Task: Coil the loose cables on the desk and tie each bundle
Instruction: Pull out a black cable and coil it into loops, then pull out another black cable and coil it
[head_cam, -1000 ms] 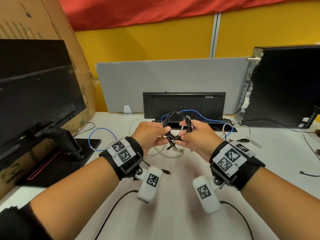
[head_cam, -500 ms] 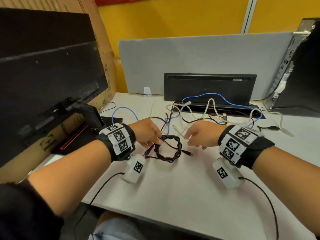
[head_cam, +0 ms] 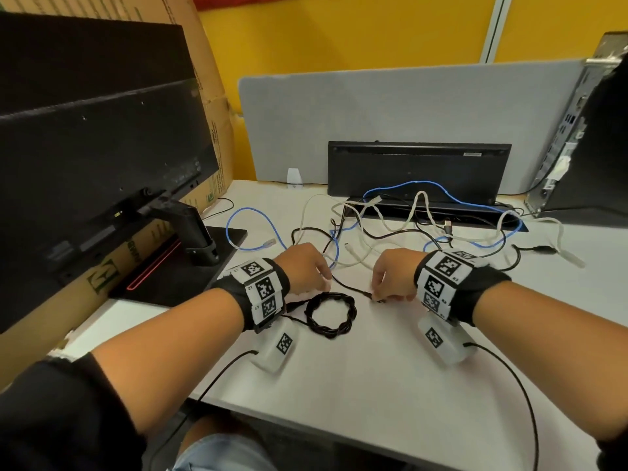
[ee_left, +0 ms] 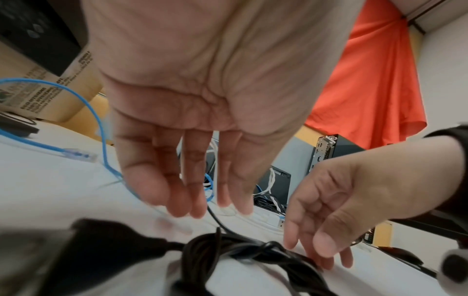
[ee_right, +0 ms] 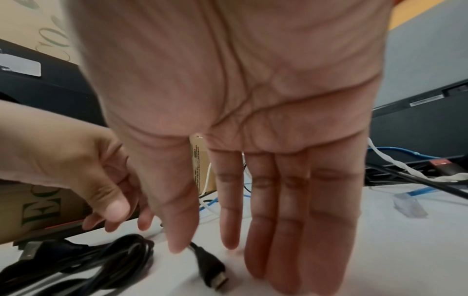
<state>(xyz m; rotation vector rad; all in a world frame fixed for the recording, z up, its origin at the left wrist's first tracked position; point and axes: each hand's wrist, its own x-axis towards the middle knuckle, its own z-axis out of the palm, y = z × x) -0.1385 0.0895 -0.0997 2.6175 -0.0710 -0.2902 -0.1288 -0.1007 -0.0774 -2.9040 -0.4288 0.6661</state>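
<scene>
A black cable coil (head_cam: 331, 316) lies flat on the white desk (head_cam: 390, 385), wound tight, with its plug end (ee_left: 88, 246) to the left. My left hand (head_cam: 323, 283) hovers just behind it with straight fingers (ee_left: 177, 200) and holds nothing. My right hand (head_cam: 377, 295) is also flat and empty. Its thumb and forefinger (ee_right: 229, 236) hang over the plug (ee_right: 212, 266) of a loose black cable (head_cam: 350, 287) that runs between the two hands. Behind them lies a tangle of blue (head_cam: 238, 215), white (head_cam: 421, 205) and black (head_cam: 306, 230) cables.
A black monitor (head_cam: 102, 147) on its stand (head_cam: 190, 232) fills the left, with a cardboard box (head_cam: 210, 107) behind it. A black keyboard (head_cam: 418, 168) leans on the grey divider (head_cam: 373, 107). At the right stands a PC tower (head_cam: 591, 147). Wrist-camera leads trail over the desk's front edge.
Both hands held the coil up a second ago. They lowered it to the desk and let go; now they are open just beyond it, the right over a loose plug.
</scene>
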